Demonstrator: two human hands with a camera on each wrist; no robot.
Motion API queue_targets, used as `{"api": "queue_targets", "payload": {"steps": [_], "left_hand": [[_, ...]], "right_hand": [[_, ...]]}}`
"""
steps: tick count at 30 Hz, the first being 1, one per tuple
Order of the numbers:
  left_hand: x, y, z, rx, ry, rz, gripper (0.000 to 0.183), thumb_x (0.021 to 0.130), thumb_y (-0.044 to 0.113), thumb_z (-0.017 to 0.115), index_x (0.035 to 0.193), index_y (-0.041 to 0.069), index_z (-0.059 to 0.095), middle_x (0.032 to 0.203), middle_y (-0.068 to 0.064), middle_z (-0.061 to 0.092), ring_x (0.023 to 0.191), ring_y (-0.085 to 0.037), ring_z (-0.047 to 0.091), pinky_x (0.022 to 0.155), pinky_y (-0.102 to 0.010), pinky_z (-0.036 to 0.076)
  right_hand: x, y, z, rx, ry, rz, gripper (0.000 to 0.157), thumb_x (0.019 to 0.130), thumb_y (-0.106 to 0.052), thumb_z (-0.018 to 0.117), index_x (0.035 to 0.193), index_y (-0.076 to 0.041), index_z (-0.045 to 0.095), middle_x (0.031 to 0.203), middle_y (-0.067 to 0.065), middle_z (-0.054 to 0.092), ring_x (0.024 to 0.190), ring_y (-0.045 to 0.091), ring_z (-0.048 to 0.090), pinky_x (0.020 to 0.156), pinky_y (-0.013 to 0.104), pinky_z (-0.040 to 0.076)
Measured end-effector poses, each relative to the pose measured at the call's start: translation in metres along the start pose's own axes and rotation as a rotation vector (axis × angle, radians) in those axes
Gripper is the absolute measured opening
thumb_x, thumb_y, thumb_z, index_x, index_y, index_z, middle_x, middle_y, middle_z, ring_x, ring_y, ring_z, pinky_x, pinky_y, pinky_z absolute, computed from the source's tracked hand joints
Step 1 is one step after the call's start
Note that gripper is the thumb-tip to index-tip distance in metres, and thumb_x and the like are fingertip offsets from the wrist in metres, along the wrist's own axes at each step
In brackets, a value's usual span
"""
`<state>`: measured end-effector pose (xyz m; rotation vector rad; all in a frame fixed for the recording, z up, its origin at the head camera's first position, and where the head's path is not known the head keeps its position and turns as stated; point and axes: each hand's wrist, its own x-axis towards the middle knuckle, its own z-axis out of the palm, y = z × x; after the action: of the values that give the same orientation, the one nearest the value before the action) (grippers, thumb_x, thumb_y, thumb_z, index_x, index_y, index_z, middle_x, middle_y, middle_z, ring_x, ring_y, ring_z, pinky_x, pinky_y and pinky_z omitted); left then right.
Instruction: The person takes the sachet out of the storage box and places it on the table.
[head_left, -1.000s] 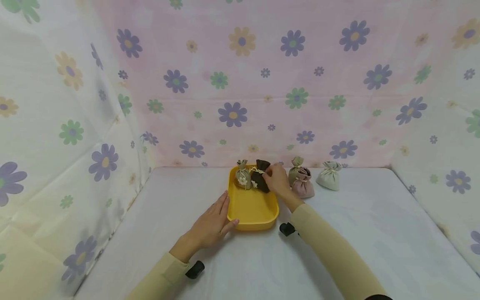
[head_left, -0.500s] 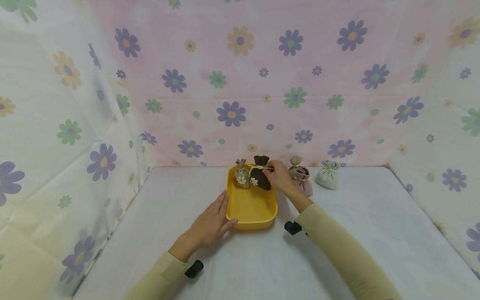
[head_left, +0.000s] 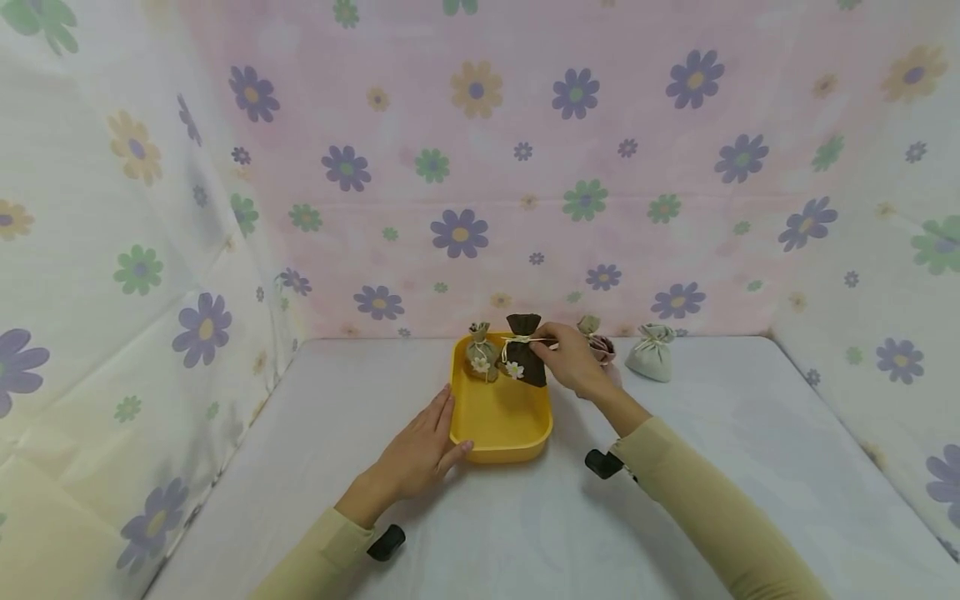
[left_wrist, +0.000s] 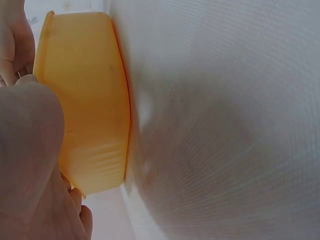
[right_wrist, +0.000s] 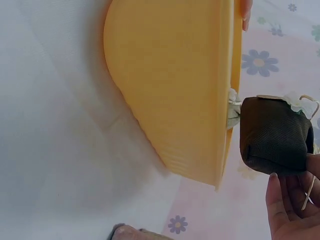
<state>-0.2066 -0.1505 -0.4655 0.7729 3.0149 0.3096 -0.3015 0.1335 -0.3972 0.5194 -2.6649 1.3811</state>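
Note:
My right hand (head_left: 573,360) pinches a dark brown drawstring pouch (head_left: 531,367) by its tied neck, where a pale cord and a white flower show. In the right wrist view, that brown pouch (right_wrist: 275,135) hangs above the rim level of the yellow tray (right_wrist: 165,75). Beside it, at the back left inside the tray (head_left: 498,421), stands a grey-green pouch (head_left: 480,360) with a flower. My left hand (head_left: 412,454) rests along the tray's left side, fingers straight and thumb at the front corner. The left wrist view shows the tray's outer wall (left_wrist: 85,85).
Right of the tray, a pink pouch (head_left: 602,348) is partly covered by my right hand, with an olive pouch (head_left: 588,326) behind it. A whitish pouch (head_left: 651,358) stands farther right. Flowered cloth (head_left: 510,233) closes off the back and both sides of the table.
The brown pouch has risen slightly and turned more upright, its flower facing forward. My right hand and forearm have shifted right, now overlapping the pink pouch. My left hand stays at the tray.

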Motion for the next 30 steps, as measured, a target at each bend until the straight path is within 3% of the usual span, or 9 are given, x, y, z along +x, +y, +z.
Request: {"api": "queue_targets", "payload": {"steps": [10,18,25,30], "left_hand": [[0.001,-0.003,0.002,0.002,-0.002,-0.010,0.091,0.106,0.065,0.029,0.161,-0.005,0.010,0.171,-0.018,-0.001,0.158,-0.030,0.011,0.126,-0.045,0.020],[0.000,-0.002,-0.001,-0.014,-0.006,-0.005,0.091,0.106,0.063,0.032,0.161,-0.006,0.010,0.171,-0.019,0.000,0.157,-0.030,0.012,0.125,-0.046,0.021],[0.000,-0.003,0.000,-0.006,0.000,0.005,0.091,0.106,0.064,0.030,0.161,-0.006,0.009,0.171,-0.019,0.001,0.158,-0.030,0.011,0.125,-0.046,0.021],[0.001,-0.002,0.000,-0.011,-0.002,0.008,0.091,0.106,0.063,0.032,0.161,-0.006,0.008,0.171,-0.020,0.001,0.158,-0.030,0.011,0.125,-0.047,0.021]], "right_hand": [[-0.013,0.004,-0.018,-0.023,0.002,0.002,0.018,0.104,-0.012,0.060,0.116,-0.001,0.068,0.121,0.017,0.068,0.117,0.035,0.064,0.099,0.050,0.055],[-0.021,0.010,-0.031,-0.050,0.028,0.028,0.018,0.103,-0.012,0.059,0.115,-0.002,0.068,0.117,0.019,0.068,0.108,0.039,0.068,0.090,0.051,0.058],[-0.026,0.017,-0.040,-0.054,0.085,-0.037,0.013,0.100,-0.004,0.062,0.108,0.002,0.069,0.108,0.019,0.071,0.105,0.039,0.068,0.094,0.053,0.056],[-0.032,0.018,-0.049,-0.047,0.076,-0.047,0.014,0.101,-0.003,0.061,0.110,0.005,0.068,0.109,0.021,0.070,0.107,0.041,0.068,0.095,0.052,0.056]]}}
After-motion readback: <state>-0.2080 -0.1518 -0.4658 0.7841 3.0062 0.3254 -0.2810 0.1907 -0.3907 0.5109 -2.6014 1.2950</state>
